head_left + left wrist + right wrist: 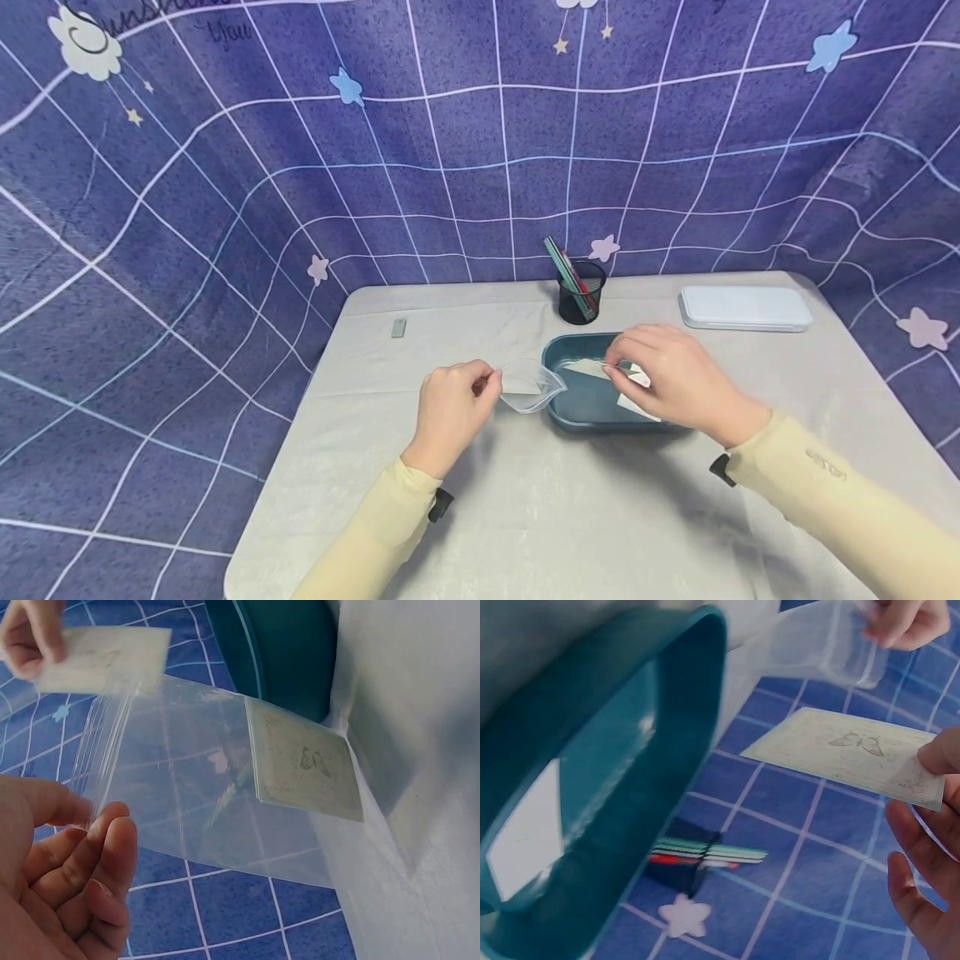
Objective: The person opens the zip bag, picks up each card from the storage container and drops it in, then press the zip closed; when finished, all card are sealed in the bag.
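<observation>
My left hand pinches the zip edge of a clear plastic zip bag, whose mouth gapes toward the right. Inside the bag, at its lower end, lies a pale card printed with a butterfly. Between thumb and fingers my right hand holds another pale butterfly card by one end. In the head view this card is over the teal tray, and in the left wrist view its free end overlaps the bag's mouth. White paper pieces lie in the tray, partly hidden by my right hand.
Behind the tray stands a black mesh pen cup with several pens and pencils. A light blue case lies at the back right of the table. A small grey-green block rests at the back left. A purple curtain hangs behind.
</observation>
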Tool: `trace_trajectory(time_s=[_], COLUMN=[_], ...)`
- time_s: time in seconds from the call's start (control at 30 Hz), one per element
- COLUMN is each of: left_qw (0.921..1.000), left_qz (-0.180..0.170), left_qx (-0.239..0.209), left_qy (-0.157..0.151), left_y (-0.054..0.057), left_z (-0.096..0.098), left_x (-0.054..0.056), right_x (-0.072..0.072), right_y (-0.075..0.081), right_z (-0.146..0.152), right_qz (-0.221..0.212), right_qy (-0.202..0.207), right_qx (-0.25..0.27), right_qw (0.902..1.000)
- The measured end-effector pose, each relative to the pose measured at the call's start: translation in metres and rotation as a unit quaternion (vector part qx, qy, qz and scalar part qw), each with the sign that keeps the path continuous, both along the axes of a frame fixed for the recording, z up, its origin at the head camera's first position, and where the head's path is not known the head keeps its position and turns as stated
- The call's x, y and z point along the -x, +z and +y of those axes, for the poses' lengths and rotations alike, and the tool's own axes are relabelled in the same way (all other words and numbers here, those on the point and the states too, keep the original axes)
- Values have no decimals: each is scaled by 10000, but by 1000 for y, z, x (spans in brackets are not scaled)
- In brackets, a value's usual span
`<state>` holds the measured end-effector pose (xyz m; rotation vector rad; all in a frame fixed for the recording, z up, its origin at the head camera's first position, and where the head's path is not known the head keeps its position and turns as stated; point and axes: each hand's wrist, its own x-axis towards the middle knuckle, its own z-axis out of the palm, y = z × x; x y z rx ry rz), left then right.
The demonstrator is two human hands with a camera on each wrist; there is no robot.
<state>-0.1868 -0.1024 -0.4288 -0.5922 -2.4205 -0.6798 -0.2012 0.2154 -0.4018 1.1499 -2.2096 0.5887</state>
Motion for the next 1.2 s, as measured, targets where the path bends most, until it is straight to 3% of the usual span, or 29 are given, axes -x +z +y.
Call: trace_trajectory(time_s=[0.3,0.5,0.8,1.2], left_qw=[10000,10000,10000,10000], left_qz=[26,44,7,28], left_qx=[-27,-33,-28,-72], left_qy=[8,0,-6,-40], left_y=[1,1,1,0], left_z=[0,0,0,-2], left_x=[0,0,0,-2], right_x=[-21,-29,-21,-10], right_y=[30,34,11,-25], right_z=[-28,-46,-60,-68], right_qz=[1006,1131,634,129], right_qy=[653,851,726,397], right_qx=[547,789,737,280], right_qw=[9913,9868,9926,9987])
